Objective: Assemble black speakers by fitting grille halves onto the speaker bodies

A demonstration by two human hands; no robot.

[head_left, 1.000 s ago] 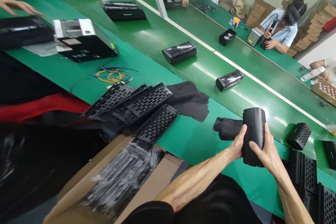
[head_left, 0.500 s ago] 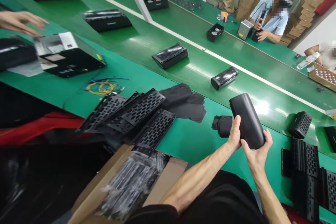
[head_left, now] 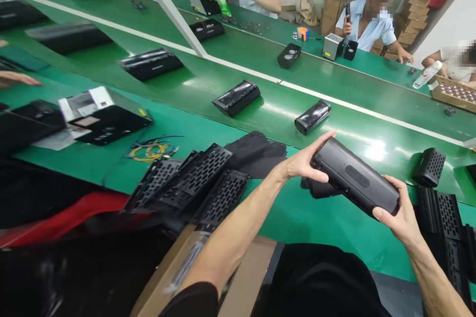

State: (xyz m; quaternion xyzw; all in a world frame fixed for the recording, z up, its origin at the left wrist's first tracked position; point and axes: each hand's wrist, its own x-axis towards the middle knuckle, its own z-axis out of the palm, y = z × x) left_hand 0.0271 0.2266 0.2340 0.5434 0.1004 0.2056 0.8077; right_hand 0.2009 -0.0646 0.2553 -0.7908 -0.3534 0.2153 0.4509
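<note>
A black rounded casing (head_left: 359, 176) is held in the air over the near green table (head_left: 282, 213), tilted down to the right, with a darker oval patch on the face in view. My left hand (head_left: 307, 161) grips its upper left end, thumb along the near edge. At its lower right end, my right hand (head_left: 399, 210) has the fingers behind and the thumb in front. Dark cloth-like pieces (head_left: 320, 188) lie partly hidden beneath the casing. More dark sheets (head_left: 256, 153) are left of my left hand, beside several perforated black panels (head_left: 201, 173).
Black casings (head_left: 238, 97) rest on the green belt (head_left: 267, 119) beyond. An open cardboard box (head_left: 247, 277) is below the table edge. More perforated panels (head_left: 448, 215) stand at right. A black-and-white box (head_left: 111, 121) and cables (head_left: 150, 149) lie left. Co-workers (head_left: 366, 20) sit across.
The casing has turned from steep to a flatter slant, showing its oval patch. My left hand has shifted from its side to its upper left end; my right hand has moved right. The view has tilted.
</note>
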